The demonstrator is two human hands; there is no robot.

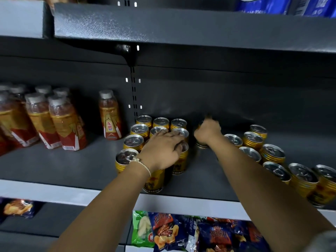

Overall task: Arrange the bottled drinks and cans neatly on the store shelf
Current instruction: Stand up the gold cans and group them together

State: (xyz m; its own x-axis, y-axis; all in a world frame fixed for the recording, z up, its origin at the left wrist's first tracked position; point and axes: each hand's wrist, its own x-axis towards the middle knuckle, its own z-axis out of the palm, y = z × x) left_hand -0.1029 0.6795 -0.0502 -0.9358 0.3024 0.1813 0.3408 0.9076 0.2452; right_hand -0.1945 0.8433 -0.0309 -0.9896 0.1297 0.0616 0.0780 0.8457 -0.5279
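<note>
Left hand is lying flat with fingers spread over the tops of a tight block of gold cans standing upright in rows on the dark shelf, while the right hand is curling round one blurred can, also upright, in the gap just beside that block. More loose cans are standing upright in a ragged line running off to the right, near the right forearm. Orange bottles with grey caps are standing at the left, one single bottle apart from them, and snack bags are lying on the shelf below.
</note>
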